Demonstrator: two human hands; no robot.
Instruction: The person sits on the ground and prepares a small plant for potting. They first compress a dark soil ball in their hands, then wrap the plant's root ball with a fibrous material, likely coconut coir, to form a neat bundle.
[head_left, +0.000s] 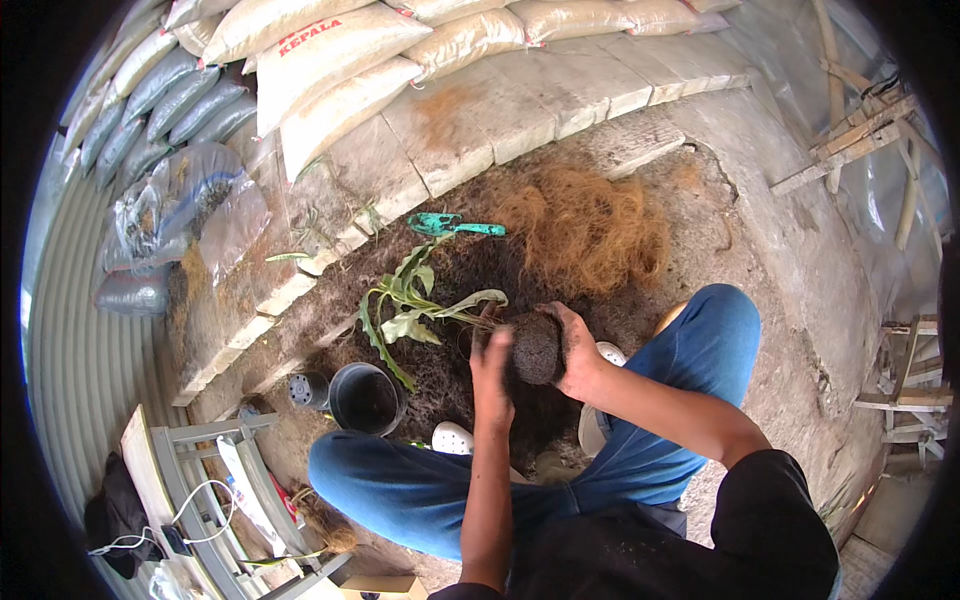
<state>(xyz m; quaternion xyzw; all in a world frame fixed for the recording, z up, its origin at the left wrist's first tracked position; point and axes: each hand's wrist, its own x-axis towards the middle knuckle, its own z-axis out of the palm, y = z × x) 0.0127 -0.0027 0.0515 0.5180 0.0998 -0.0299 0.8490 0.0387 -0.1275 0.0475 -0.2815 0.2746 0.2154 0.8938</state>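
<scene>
Between my two hands is a dark, rounded root ball (537, 349) of a leafy plant (409, 304), tipped on its side with the leaves pointing left. My right hand (577, 349) cups the right side of the root ball. My left hand (491, 375), slightly blurred, is against its left side near the stems. Beneath them dark loose soil (442, 390) covers the ground. A teal hand trowel (457, 225), smeared with soil, lies beyond the plant. A heap of brown coconut fibre (592, 232) is to the trowel's right.
A black plastic pot (366, 401) stands left of my left hand, beside a smaller grey pot (308, 390). Stone slabs (450, 127) form a raised edge ahead, with stacked filled sacks (337, 67) on it. A metal-framed rack (210, 480) is at lower left, wooden frames (847, 150) at right.
</scene>
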